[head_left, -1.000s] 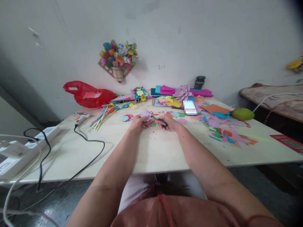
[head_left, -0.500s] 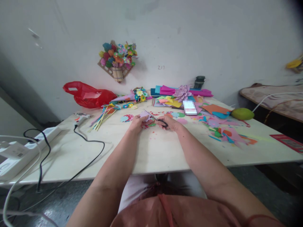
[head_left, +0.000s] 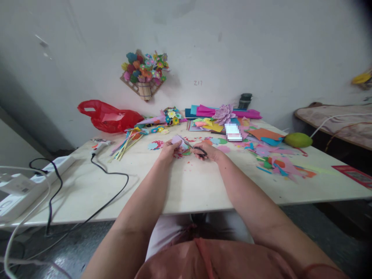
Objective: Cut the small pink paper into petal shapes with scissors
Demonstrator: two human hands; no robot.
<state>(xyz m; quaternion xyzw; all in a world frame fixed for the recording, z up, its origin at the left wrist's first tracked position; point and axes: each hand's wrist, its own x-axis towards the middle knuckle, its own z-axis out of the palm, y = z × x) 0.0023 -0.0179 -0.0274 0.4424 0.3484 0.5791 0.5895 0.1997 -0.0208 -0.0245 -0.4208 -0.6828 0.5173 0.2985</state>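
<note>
My left hand (head_left: pixel 168 150) is closed on a small lilac piece of paper (head_left: pixel 176 138), pinching its lower edge above the table. Black-handled scissors (head_left: pixel 200 152) are gripped in my right hand (head_left: pixel 207 150), their blades pointing up and left at the paper's right side. Under and behind the hands lie red, green and pink paper scraps (head_left: pixel 186 153). A light-blue round paper piece (head_left: pixel 153 145) with red bits around it rests left of my left hand. Several round cutouts, a pink one (head_left: pixel 223 148) among them, lie beyond my right hand.
A red plastic bag (head_left: pixel 110 118), paper strips (head_left: pixel 128 145) and a glue gun (head_left: pixel 100 147) with its cord stand on the left. Stacked coloured sheets (head_left: pixel 215 126), a blurred phone (head_left: pixel 233 132), a green-yellow fruit (head_left: pixel 298 140) and scraps (head_left: pixel 283 164) are at back and right. A power strip (head_left: pixel 35 190) sits front left.
The lilac paper has turned slightly and shifted a little left in my left hand. The scissor blades have moved slightly against it. All else stays put.
</note>
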